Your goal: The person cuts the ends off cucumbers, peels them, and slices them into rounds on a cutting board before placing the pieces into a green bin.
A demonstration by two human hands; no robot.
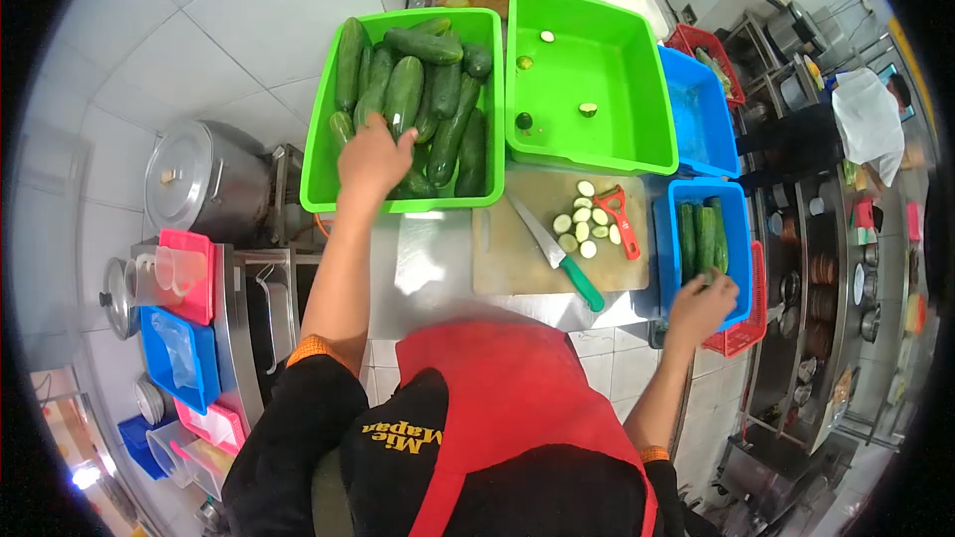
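Inside the left green bin (313,164), my left hand (374,159) has its thumb and fingers around the near end of a cucumber (404,94), among several others. My right hand (702,310) is over the near end of a blue bin (738,229), its fingers closed about a cucumber's end; part of the grip is hidden. More cucumbers (706,234) lie lengthwise in that bin. Between my hands, a cutting board (507,273) holds a green-handled knife (569,267), a red peeler (621,224) and several cut cucumber ends (583,219).
A second green bin (597,50) holds a few cucumber pieces. Behind the cucumbers' blue bin stand another blue bin (701,119) and a red basket (731,80). A big lidded pot (204,174) is at the left. Metal shelves (816,308) line the right, where another person (811,134) stands.
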